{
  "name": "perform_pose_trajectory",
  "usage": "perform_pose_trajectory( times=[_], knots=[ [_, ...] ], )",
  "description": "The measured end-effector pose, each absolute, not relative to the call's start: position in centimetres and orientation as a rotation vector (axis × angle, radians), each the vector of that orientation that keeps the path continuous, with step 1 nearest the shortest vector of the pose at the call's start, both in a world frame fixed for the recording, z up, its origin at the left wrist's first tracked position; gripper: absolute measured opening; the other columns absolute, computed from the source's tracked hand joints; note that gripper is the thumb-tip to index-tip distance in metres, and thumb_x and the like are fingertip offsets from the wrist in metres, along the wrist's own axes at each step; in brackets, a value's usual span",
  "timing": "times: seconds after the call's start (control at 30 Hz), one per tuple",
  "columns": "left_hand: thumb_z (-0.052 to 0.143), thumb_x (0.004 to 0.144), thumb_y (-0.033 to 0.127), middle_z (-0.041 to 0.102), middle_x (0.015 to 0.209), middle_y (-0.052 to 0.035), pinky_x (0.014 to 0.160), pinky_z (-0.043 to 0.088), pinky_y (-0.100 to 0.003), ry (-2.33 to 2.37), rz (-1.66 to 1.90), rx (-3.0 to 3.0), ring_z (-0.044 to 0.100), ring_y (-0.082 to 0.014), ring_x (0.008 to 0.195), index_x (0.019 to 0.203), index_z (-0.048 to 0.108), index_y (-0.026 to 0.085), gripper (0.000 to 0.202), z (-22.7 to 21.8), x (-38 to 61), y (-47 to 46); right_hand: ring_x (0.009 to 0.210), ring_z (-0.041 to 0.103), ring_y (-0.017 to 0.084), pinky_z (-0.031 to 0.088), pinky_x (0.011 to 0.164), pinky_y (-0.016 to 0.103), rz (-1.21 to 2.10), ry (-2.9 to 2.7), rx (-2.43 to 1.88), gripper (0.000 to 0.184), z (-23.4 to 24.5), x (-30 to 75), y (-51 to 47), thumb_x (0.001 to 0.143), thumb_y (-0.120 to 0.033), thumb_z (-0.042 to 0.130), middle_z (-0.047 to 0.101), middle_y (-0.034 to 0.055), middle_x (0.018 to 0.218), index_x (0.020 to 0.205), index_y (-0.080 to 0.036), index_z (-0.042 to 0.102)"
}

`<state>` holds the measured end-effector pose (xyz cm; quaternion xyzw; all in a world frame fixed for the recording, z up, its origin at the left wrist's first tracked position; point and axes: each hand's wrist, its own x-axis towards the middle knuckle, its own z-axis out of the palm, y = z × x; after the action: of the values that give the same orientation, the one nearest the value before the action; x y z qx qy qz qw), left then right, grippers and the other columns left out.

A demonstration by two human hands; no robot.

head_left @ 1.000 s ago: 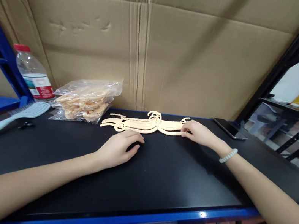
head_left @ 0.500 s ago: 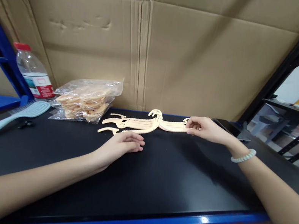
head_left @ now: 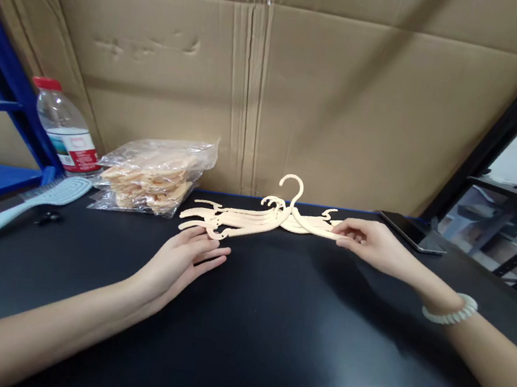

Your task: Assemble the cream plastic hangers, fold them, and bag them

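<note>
Several cream plastic hangers (head_left: 253,221) lie overlapped in a pile against the back of the black table. The front hanger (head_left: 259,228) is tilted up from the pile, its hook standing above the other hooks. My right hand (head_left: 370,243) pinches the right end of this front hanger between thumb and fingers. At its left end is my left hand (head_left: 181,260), fingers stretched out and apart. The left fingertips are close against that end, and whether they bear any of its weight I cannot tell.
Left of the pile sits a clear plastic bag of cream hangers (head_left: 151,178). Beyond it are a red-capped bottle (head_left: 69,133), a pale blue hairbrush (head_left: 30,207) and a small black item (head_left: 48,218). A phone (head_left: 411,232) lies back right. Cardboard (head_left: 160,69) walls the back.
The front hanger's hook has risen out of the pile and its body has come forward. My left hand has shifted left to the hanger's end, its fingers spreading. My right hand keeps its pinch.
</note>
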<state>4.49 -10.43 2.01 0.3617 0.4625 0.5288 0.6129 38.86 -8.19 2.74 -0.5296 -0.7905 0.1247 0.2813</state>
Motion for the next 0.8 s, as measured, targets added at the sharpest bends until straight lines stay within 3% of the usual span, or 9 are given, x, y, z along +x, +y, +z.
perform_pose_trajectory(
  times=[0.17,0.27,0.43,0.57,0.7,0.8],
  knots=[
    [0.072,0.069,0.012,0.057,0.114,-0.0050,0.081,0.057,-0.034,1.095,1.133,1.216,0.066,-0.0195,0.091,0.128,0.045,0.026,0.066,1.6,4.1,-10.4,0.065,0.054,0.014,0.042,0.060,0.027,0.348,-2.167,-1.395,0.014,3.1,37.5,-9.3,0.082,-0.029,0.055,0.063,0.0017,0.076,0.087,-0.019,0.063],
    [0.070,0.071,0.021,0.055,0.113,-0.0044,0.075,0.054,-0.029,1.094,1.030,1.594,0.059,-0.0172,0.090,0.138,0.037,0.030,0.075,1.0,3.6,-10.2,0.064,0.052,0.013,0.041,0.060,0.026,0.391,-2.170,-1.351,0.010,3.3,36.7,-9.7,0.083,-0.027,0.054,0.061,0.0013,0.075,0.083,-0.019,0.061],
    [0.061,0.079,0.029,0.055,0.103,-0.0031,0.066,0.047,-0.024,1.155,0.966,1.920,0.048,-0.0142,0.076,0.140,0.040,0.030,0.064,0.8,3.3,-9.9,0.065,0.052,0.013,0.040,0.061,0.026,0.362,-2.240,-1.283,0.009,3.2,36.4,-10.0,0.084,-0.024,0.053,0.062,0.0009,0.077,0.086,-0.019,0.060],
    [0.061,0.081,0.031,0.061,0.107,-0.0040,0.073,0.045,-0.025,1.186,0.999,1.962,0.053,-0.0167,0.080,0.129,0.056,0.026,0.049,1.6,3.6,-9.8,0.067,0.054,0.015,0.041,0.063,0.028,0.274,-2.340,-1.269,0.011,3.3,36.4,-10.0,0.083,-0.020,0.054,0.064,0.0025,0.079,0.090,-0.019,0.062],
    [0.066,0.075,0.033,0.067,0.085,-0.0025,0.061,0.045,-0.024,1.230,1.015,1.865,0.055,-0.0188,0.068,0.120,0.065,0.027,0.046,1.9,3.7,-9.9,0.077,0.057,0.019,0.044,0.071,0.032,0.093,-2.420,-1.210,0.019,3.3,36.4,-9.9,0.084,-0.015,0.050,0.066,0.0054,0.082,0.091,-0.021,0.066],
    [0.065,0.076,0.031,0.069,0.086,-0.0033,0.066,0.047,-0.024,1.186,1.040,1.929,0.057,-0.0202,0.072,0.109,0.072,0.028,0.033,1.8,3.6,-9.9,0.086,0.058,0.024,0.045,0.073,0.034,-0.129,-2.410,-1.266,0.019,3.0,36.7,-9.9,0.082,-0.014,0.052,0.067,0.0088,0.085,0.093,-0.020,0.068]
  ],
)
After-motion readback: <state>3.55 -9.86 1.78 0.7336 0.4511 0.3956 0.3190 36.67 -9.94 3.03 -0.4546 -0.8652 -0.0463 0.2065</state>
